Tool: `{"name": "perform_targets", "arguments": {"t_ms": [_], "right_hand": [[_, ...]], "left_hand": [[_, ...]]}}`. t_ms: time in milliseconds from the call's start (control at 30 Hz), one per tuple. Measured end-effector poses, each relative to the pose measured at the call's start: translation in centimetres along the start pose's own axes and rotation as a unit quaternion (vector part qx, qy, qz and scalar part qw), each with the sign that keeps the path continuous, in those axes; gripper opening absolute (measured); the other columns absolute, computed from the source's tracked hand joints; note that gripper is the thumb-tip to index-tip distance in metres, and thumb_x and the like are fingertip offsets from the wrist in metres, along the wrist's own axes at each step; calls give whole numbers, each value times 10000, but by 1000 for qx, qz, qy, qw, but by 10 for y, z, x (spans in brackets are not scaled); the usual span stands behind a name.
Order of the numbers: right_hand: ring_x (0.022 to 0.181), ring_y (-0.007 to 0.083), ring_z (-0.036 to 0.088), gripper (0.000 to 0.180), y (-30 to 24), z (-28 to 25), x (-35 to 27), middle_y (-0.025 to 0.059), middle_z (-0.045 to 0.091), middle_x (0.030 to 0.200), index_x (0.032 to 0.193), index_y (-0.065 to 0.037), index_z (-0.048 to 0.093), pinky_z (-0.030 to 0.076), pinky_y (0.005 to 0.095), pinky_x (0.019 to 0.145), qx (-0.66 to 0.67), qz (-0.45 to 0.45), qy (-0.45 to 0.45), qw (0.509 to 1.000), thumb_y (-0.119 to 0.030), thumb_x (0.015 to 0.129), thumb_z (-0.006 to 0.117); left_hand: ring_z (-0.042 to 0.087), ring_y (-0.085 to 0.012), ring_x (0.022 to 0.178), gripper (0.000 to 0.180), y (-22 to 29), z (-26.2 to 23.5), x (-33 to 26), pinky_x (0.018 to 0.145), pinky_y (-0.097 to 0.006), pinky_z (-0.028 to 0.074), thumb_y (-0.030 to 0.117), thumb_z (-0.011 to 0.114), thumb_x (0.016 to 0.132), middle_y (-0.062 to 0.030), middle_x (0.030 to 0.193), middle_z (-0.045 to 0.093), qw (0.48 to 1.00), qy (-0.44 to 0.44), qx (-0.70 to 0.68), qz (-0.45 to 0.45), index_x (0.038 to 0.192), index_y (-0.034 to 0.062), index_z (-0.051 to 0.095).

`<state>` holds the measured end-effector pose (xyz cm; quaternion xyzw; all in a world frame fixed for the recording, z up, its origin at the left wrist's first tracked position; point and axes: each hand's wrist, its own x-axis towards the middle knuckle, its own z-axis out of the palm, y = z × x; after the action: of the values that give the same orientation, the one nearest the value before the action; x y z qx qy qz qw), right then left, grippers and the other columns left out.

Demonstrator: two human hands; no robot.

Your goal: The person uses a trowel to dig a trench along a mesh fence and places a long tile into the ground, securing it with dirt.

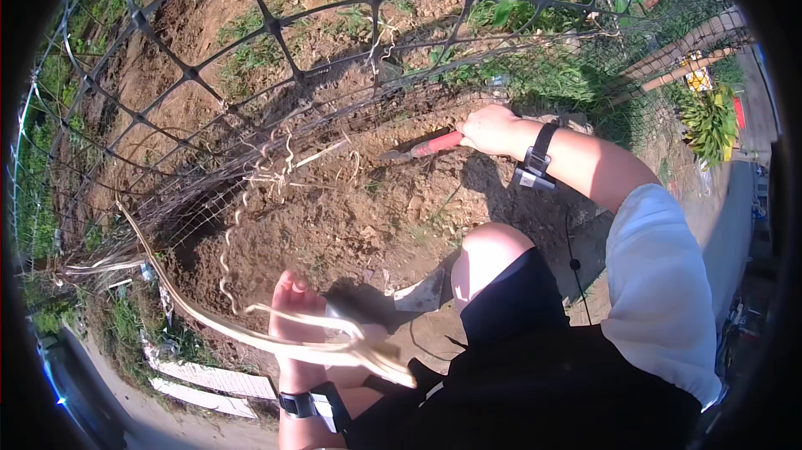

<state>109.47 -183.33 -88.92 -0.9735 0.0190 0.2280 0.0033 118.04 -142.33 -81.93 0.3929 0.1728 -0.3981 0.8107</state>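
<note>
My right hand (491, 130) is closed around the red handle of a trowel (436, 145). The trowel's blade points left and rests against the brown soil (368, 233) beside the foot of the net. Low in the view, my left hand (298, 300) is raised with its fingers stretched up, slightly blurred. A pale dry stem (251, 337) crosses in front of this hand and wrist, close to the camera. I see nothing held in the left hand, though the stem hides part of it. A thin curly tendril (227, 258) hangs beside it.
Black plastic netting (273, 25) spans the top and left, bunched along the soil's far edge. My bent knee (497, 258) is close to the dug soil. White boards (213, 379) lie lower left. At the right are a leafy plant (706, 124) and wooden poles (681, 57).
</note>
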Motion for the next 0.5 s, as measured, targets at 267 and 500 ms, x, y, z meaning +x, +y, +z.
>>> {"name": "perform_targets", "arguments": {"t_ms": [267,500], "right_hand": [[676,294,609,215,58,24,-18,115,622,714,773,-109,648,486,410,623,11,72,-99,992,-284,736,529],[689,244,598,182,71,-3,-40,66,621,705,797,-149,638,457,358,612,2,45,-66,997,-278,716,539]], "left_hand": [[498,-116,720,200,-1,10,-9,682,-270,429,213,405,904,-5,830,537,998,58,9,18,1015,87,514],[489,-123,708,200,1,15,-2,684,-265,423,200,432,899,-23,829,544,997,67,-9,40,1021,67,519]]}}
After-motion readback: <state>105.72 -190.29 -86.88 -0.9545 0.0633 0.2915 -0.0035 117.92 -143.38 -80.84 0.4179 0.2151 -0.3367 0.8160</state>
